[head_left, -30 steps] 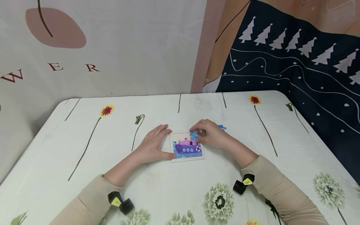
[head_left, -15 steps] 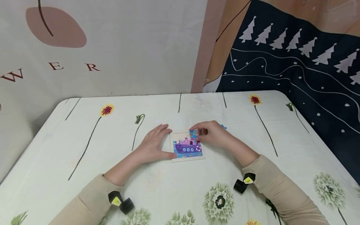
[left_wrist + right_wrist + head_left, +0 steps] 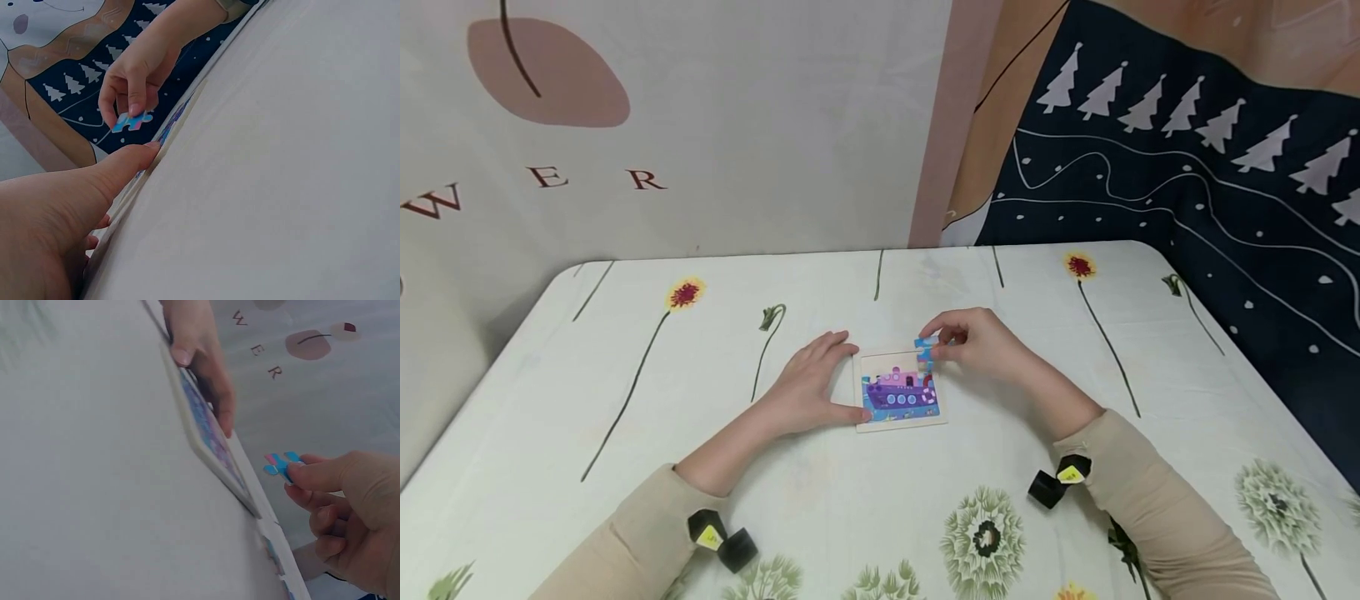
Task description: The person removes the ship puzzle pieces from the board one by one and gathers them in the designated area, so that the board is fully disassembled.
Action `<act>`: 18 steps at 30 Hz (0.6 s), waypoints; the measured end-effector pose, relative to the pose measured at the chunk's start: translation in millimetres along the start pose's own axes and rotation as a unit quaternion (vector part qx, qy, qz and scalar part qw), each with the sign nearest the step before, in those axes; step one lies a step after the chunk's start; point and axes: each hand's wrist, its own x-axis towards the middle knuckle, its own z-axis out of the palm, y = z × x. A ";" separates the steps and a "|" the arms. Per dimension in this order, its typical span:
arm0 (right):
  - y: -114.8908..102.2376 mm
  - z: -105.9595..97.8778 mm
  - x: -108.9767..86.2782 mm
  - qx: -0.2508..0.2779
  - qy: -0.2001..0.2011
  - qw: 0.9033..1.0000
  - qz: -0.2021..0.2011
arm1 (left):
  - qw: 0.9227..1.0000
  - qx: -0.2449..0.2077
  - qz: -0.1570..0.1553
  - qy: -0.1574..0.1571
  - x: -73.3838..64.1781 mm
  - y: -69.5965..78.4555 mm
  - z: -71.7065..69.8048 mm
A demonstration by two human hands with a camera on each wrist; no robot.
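Note:
A small puzzle board (image 3: 877, 362) with a pale wooden rim lies on the table, its picture a purple and pink ship on blue. My left hand (image 3: 808, 386) holds the board's left side, thumb on the lower left corner and fingers by the upper left corner. My right hand (image 3: 988, 343) pinches a blue jigsaw piece (image 3: 279, 465) with a pink patch between thumb and index finger. In the left wrist view this puzzle piece (image 3: 130, 122) is raised off the board. The board's upper part shows bare wood.
Loose puzzle pieces (image 3: 274, 557) lie on the table beyond the board in the right wrist view; in the head view my right hand hides them. A flower-print cloth (image 3: 820, 517) covers the table. Fabric hangings (image 3: 775, 125) stand behind the table's far edge.
The piece was down at the board's upper right corner in my right hand. It is now lifted and turned, as my right hand has moved up and right. My left hand has stayed still.

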 end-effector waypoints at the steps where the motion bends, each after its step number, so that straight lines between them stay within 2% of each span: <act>1: -0.5 -2.9 -0.3 0.002 0.002 1.000 0.007 | 1.000 0.001 0.000 0.000 0.0 -0.1 0.0; 7: -1.3 -20.7 -1.9 -0.002 0.007 0.999 0.045 | 1.000 0.002 -0.001 -0.001 -0.2 -0.9 0.1; 18: 4.2 -52.7 -7.1 -0.001 -0.005 0.998 0.064 | 1.000 0.002 0.001 -0.001 -0.5 0.1 -0.3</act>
